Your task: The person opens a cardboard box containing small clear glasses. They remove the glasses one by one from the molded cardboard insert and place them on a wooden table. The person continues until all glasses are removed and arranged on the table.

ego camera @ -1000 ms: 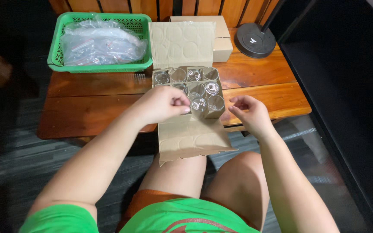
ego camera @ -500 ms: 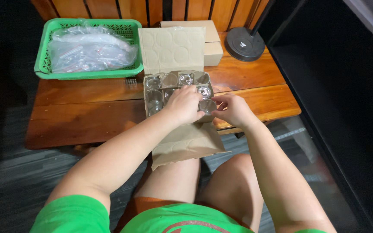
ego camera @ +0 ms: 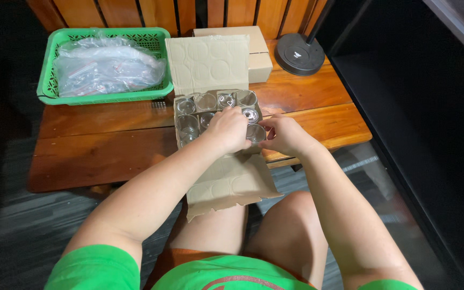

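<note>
Wooden table (ego camera: 98, 145), hands (ego camera: 231, 129) hiding front glasses (ego camera: 188, 128) in carton (ego camera: 178, 115).

Taking the open cardboard tray of small glass jars (ego camera: 215, 115) as the landmark, bare worktop (ego camera: 103, 145) lies open to its left, and a narrower bare strip runs to its right as far as the worktop's edge. Behind it the raised cardboard flap (ego camera: 208, 63) and the closed cardboard box (ego camera: 253, 51) block the way, with the green basket (ego camera: 46, 80) of plastic bags behind and to the left and the round black stand base (ego camera: 299, 53) behind and to the right. Over the tray's near side, the left hand (ego camera: 229, 130) and right hand (ego camera: 285, 135) crowd the front jars, and the lower flap (ego camera: 232, 182) hangs off the near edge over the knees.
</note>
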